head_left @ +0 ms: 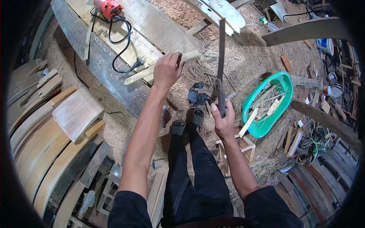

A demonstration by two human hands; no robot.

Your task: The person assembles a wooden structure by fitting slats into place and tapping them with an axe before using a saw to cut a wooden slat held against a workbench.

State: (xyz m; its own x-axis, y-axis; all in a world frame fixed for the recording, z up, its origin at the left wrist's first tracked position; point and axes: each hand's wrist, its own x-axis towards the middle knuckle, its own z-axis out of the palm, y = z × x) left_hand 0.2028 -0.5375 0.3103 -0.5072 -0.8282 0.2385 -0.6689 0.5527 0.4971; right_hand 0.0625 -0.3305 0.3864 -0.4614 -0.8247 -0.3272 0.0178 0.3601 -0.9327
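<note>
My left hand (167, 71) is closed over a narrow wooden strip (137, 77), which lies across the end of the planks on the bench. In my right hand (224, 118) a hand saw (221, 57) is gripped by its handle. Its long dark blade points away from me, seen nearly edge-on, to the right of the strip and apart from it. The palm and fingertips of my left hand are partly hidden.
A red power tool (108, 7) with a black cord and plug (139, 62) rests on the plank bench (89, 60). At right, a green tub (289, 93) holds wood scraps. Below it is a small wooden frame (247, 146). Curved boards (57, 152) are stacked at left; sawdust covers the floor.
</note>
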